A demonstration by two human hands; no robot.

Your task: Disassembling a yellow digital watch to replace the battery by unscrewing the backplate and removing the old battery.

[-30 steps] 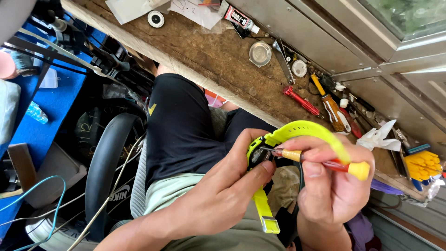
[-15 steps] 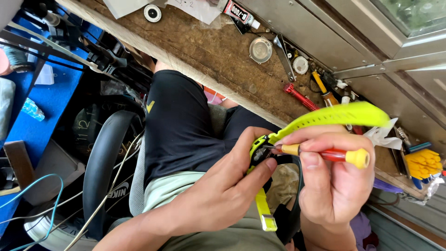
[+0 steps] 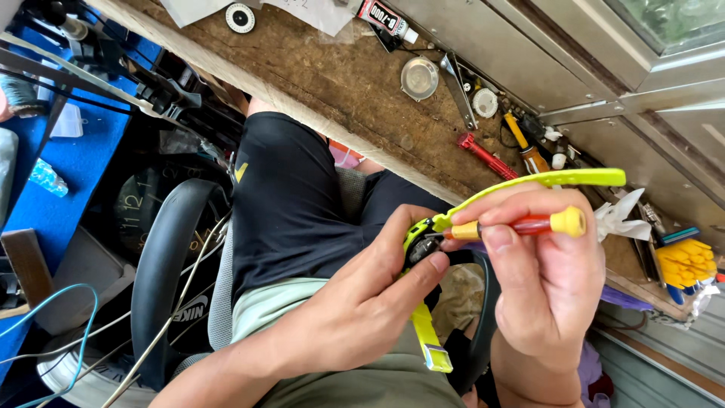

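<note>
My left hand (image 3: 362, 302) grips a wristwatch (image 3: 420, 242) with a lime-yellow strap (image 3: 559, 179); the thumb presses on the dark case. One strap end (image 3: 432, 347) with a metal buckle hangs down toward my lap. My right hand (image 3: 547, 272) holds a small screwdriver (image 3: 529, 224) with a red shaft and yellow cap, its tip set against the watch case. Both hands are over my lap, above black shorts (image 3: 291, 204).
A worn wooden bench (image 3: 340, 83) runs across the top with a round metal lid (image 3: 419, 77), a glue tube (image 3: 385, 17), red and yellow tools (image 3: 487, 157) and a white roll (image 3: 240, 17). A blue surface (image 3: 75, 151) and a black chair arm (image 3: 162, 264) lie left.
The long strap end has swung up and straightened out to the right. Both hands stay locked on the watch and screwdriver, drifting slightly up and right.
</note>
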